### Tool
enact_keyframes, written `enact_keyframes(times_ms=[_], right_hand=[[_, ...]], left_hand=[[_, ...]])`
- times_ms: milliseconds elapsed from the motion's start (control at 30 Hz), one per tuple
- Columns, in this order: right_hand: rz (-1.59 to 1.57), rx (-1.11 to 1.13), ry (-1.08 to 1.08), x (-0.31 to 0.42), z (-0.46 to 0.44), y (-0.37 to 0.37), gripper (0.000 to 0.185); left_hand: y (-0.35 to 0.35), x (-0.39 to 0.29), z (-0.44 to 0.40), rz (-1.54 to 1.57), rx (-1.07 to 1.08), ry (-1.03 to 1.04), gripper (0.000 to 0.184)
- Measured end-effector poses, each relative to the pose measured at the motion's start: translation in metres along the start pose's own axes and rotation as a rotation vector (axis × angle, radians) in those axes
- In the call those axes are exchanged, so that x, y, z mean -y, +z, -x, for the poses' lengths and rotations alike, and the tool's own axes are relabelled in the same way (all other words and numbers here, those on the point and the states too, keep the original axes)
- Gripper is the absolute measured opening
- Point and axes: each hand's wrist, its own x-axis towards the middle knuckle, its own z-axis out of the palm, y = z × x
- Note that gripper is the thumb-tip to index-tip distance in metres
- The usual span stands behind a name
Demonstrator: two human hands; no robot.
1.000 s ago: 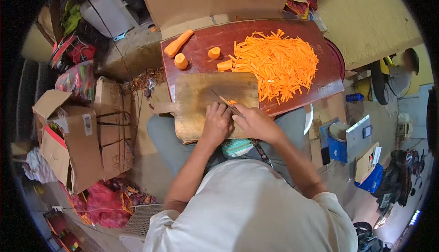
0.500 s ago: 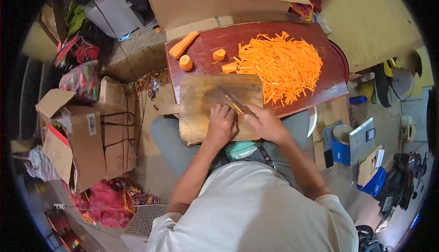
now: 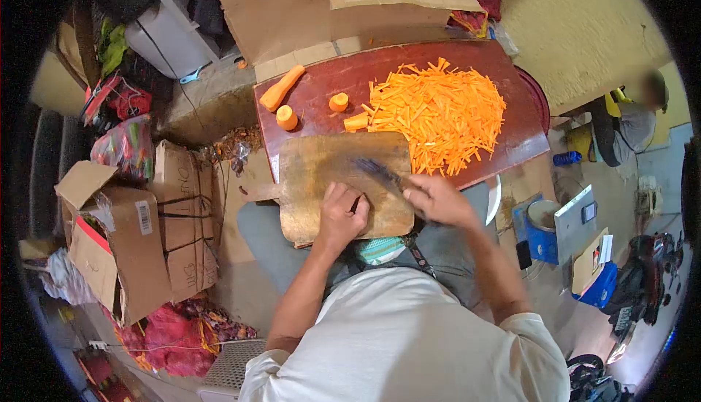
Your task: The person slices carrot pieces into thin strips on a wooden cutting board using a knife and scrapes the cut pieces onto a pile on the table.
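A knife (image 3: 376, 171), its blade smeared by motion, is gripped in my right hand (image 3: 440, 200) over the right side of the wooden cutting board (image 3: 303, 165). My left hand (image 3: 343, 216) rests on the board with its fingers curled together. A dark spot shows by the thumb, and I cannot make out what lies under the fingers. Beyond the board, a heap of orange carrot strips (image 3: 442, 117) covers the right of the red tabletop (image 3: 321, 72). To its left lie a peeled carrot (image 3: 282, 89) and short carrot chunks (image 3: 287, 117).
The board sits across my lap, against the table's near edge. A cardboard flap (image 3: 274, 11) stands behind the table. Cardboard boxes (image 3: 120, 238) are on the left, and a blue bucket (image 3: 542, 230) is on the right. Another person (image 3: 631, 128) is at the far right.
My right hand has swung the knife away from my left hand, which has moved slightly left on the board. The whole view has shifted a little; the carrot heap looks the same.
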Motion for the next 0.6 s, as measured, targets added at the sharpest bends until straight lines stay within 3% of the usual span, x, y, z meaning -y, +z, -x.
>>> enact_keyframes(times_ms=[300, 433, 600], right_hand=[[0.253, -0.262, -0.039, -0.028, -0.046, -0.097, 0.027], [0.012, -0.242, 0.110, -0.028, -0.044, -0.121, 0.026], [-0.328, -0.370, 0.088, -0.065, -0.055, -0.148, 0.026]], left_hand=[[0.001, -0.004, 0.000, -0.058, 0.075, 0.036, 0.012], [0.001, -0.003, 0.000, -0.089, 0.099, 0.067, 0.012], [0.007, 0.000, 0.002, -0.100, 0.092, 0.084, 0.011]])
